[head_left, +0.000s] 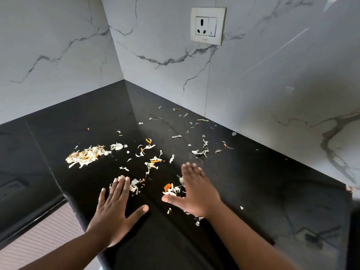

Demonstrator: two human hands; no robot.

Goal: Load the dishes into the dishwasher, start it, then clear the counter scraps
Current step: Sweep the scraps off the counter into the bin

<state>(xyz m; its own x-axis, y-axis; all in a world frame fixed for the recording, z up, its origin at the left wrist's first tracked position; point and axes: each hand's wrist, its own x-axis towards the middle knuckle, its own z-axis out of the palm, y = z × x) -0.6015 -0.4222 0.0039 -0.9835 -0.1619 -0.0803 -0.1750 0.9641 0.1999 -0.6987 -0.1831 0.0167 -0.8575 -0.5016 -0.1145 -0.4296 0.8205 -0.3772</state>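
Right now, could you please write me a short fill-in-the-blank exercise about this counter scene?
1. Both hands, left hand and right hand, lie with fingers ____.
2. The countertop is coloured ____.
3. The biggest scrap pile lies nearer the ____ hand.
4. The wall socket has ____ plugged into it.

Missing words: straight; black; left; nothing

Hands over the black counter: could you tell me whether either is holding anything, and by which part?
Nothing is held. The left hand and right hand are both open, fingers straight, among white and orange vegetable scraps on the glossy black stone counter.
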